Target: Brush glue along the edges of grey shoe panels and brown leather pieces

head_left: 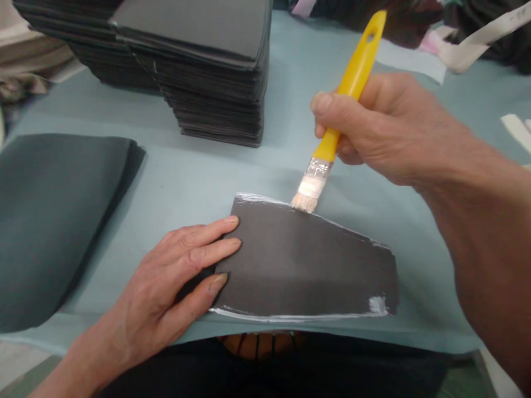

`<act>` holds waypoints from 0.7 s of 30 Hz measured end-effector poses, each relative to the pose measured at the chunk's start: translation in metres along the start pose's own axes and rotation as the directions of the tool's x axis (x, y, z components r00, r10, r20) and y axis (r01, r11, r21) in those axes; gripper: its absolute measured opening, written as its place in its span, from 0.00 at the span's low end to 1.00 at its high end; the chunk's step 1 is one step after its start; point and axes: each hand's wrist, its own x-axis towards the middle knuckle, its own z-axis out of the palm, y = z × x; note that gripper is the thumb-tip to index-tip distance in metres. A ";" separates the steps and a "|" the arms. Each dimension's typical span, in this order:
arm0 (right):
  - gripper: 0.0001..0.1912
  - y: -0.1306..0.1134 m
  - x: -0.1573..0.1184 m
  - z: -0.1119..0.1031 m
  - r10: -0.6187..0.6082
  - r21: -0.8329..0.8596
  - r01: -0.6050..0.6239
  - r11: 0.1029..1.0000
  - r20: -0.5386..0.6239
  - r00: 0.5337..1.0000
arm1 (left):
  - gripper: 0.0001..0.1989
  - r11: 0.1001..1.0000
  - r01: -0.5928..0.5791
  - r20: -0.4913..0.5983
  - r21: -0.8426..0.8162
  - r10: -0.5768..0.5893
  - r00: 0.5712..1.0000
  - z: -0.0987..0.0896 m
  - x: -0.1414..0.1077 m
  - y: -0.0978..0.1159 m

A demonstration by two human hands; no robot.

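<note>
My right hand (pixel 373 121) is closed around the yellow handle of a flat paintbrush (pixel 352 72), held at a slant. Its pale bristles touch the far edge of a dark grey, curved-sided sheet piece (pixel 307 260). White paste streaks run along the far and near edges of this piece, and a white smear lies at its near right corner. My left hand (pixel 178 282) rests on the left end of the piece, fingers stretched out and apart. Whether the piece is one sheet or several layers, I cannot tell.
Tall stacks of dark sheet pieces (pixel 219 83) stand at the back left. A smaller dark pile (pixel 62 215) lies on the left of the blue-green table cover (pixel 186 177). White strips (pixel 415 61) and dark blurred material (pixel 385 16) are at the back right.
</note>
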 end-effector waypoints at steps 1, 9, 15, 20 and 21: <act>0.27 -0.001 -0.001 0.000 -0.015 0.035 0.015 0.999 -0.014 1.000 | 0.24 1.000 0.004 0.001 -0.002 -0.004 1.000 0.000 0.000 0.000; 0.26 -0.003 -0.001 0.016 -0.039 0.008 0.039 0.999 -0.033 0.999 | 0.25 0.999 0.045 0.000 -0.006 -0.045 0.999 0.000 0.000 0.002; 0.24 0.004 -0.017 -0.011 0.043 -0.077 -0.048 0.996 -0.063 0.997 | 0.24 0.999 0.039 0.004 0.037 -0.039 0.999 -0.001 -0.001 0.001; 0.24 -0.001 -0.016 0.002 -0.032 0.023 0.035 0.999 -0.089 0.996 | 0.25 0.999 0.024 -0.001 0.049 -0.024 1.000 0.000 0.000 0.000; 0.24 -0.003 -0.014 0.006 -0.029 0.026 0.032 0.999 -0.084 0.996 | 0.25 0.998 0.023 -0.002 0.050 -0.023 1.000 0.000 0.000 0.000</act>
